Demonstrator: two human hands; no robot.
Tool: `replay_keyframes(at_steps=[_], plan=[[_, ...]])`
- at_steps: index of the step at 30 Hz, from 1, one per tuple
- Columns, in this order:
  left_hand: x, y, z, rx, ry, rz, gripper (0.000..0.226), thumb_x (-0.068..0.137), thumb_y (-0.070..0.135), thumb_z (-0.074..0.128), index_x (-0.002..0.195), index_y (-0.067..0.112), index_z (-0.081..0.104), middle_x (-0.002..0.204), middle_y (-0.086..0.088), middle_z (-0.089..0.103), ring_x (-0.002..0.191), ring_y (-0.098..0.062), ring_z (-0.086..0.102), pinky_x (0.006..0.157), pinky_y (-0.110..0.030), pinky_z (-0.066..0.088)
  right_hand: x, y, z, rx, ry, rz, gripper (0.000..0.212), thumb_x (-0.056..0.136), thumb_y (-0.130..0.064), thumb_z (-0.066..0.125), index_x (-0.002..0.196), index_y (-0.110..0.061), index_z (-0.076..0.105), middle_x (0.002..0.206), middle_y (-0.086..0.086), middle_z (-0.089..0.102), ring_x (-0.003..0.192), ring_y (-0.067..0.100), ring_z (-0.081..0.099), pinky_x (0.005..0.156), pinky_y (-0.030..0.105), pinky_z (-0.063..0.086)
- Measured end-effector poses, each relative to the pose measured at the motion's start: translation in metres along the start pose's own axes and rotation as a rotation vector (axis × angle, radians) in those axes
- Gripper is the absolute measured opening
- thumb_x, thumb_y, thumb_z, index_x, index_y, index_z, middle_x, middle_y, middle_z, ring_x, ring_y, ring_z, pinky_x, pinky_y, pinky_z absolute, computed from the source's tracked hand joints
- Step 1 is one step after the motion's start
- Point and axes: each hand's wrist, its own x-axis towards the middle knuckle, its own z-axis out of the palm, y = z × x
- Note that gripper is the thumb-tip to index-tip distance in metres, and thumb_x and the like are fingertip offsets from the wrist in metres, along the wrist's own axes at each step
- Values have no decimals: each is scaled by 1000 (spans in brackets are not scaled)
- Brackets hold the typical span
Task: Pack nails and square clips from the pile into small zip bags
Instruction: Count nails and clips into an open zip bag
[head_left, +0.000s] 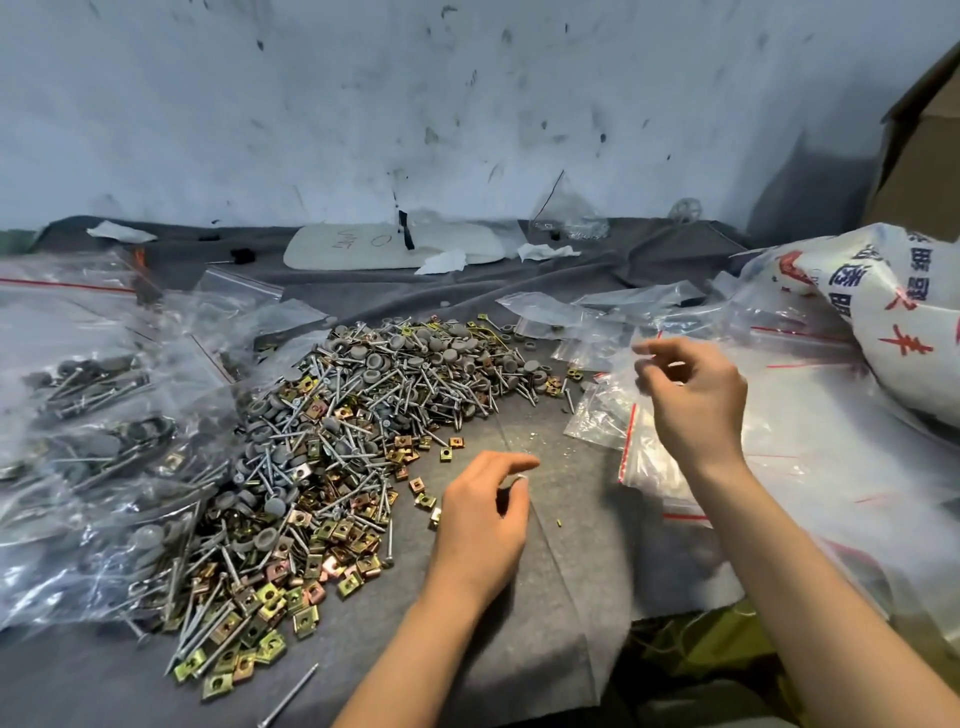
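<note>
A big pile (332, 447) of silver nails, brass-coloured square clips and grey round caps covers the grey cloth at centre left. My left hand (483, 519) hovers at the pile's right edge, fingers loosely curled, and I see nothing held in it. My right hand (691, 400) is raised over a stack of empty small zip bags (649, 447) with red strips. Its fingertips are blurred and bent near a clear bag's edge; whether they pinch it is unclear.
Filled zip bags (104, 441) of nails and caps are heaped at the left. A white printed sack (893, 322) and a cardboard box (924, 130) stand at the right. A white board (384, 244) and paper scraps lie by the stained wall. One stray nail (291, 696) lies near the front edge.
</note>
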Motion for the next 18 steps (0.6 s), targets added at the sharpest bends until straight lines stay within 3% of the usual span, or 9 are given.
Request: replay_keyframes(at_steps=[2,5,7,9,10,12,14,16,18], plan=[[0,-1,1,-123,3,-20,25,89,12,64,112,23,64,105,4,67,99,-4,63,91,-23,51,-6,-20,-2,353,-13,38,20,90,1,59,85,-18,64,82,6,65,71,23,69,75,36,58],[-2,1,0,-318,-49,-107,58,77,52,68,128,41,44,115,9,63,105,1,61,92,-16,48,-8,-41,-4,969,-53,250,21,98,-5,46,85,-18,55,74,4,66,71,24,71,73,41,59],[-2,5,0,-449,-66,-172,82,68,67,67,138,45,30,123,12,60,109,0,61,93,-18,48,-7,-45,-3,1112,-20,372,19,101,-8,40,88,-18,51,75,5,70,74,26,72,71,40,58],[-1,6,-1,-613,-18,-235,88,69,62,72,141,44,25,119,11,64,105,-5,64,86,-26,54,-10,-43,1,1167,48,484,20,101,-6,38,89,-15,51,74,6,70,72,26,71,66,39,58],[1,5,-1,-694,31,-259,82,75,47,74,142,39,27,112,7,69,99,-8,67,80,-29,57,-12,-40,4,1180,88,535,20,101,-4,38,88,-14,51,75,9,70,71,26,71,64,39,58],[4,3,-3,-796,125,-282,64,85,7,67,137,27,37,93,0,74,84,-12,70,71,-26,57,-18,-30,11,1150,175,619,18,99,-1,39,90,-13,48,87,15,68,74,29,69,66,39,59],[6,2,-5,-787,143,-303,58,86,-10,59,131,25,44,81,-2,73,72,-15,69,63,-22,56,-24,-18,15,955,211,607,19,96,3,45,102,-14,43,109,18,61,83,26,67,75,28,58],[5,1,-6,-747,144,-312,56,86,-11,58,126,28,48,76,-3,71,69,-17,69,61,-22,55,-33,-10,14,500,215,422,42,90,3,54,123,-15,36,131,13,44,99,16,56,76,3,43],[4,0,-5,-721,148,-318,56,86,-9,60,125,29,49,74,-4,68,66,-17,67,60,-22,55,-45,-6,13,137,176,89,48,85,-1,63,126,-16,42,127,3,42,107,11,48,78,-4,33]])
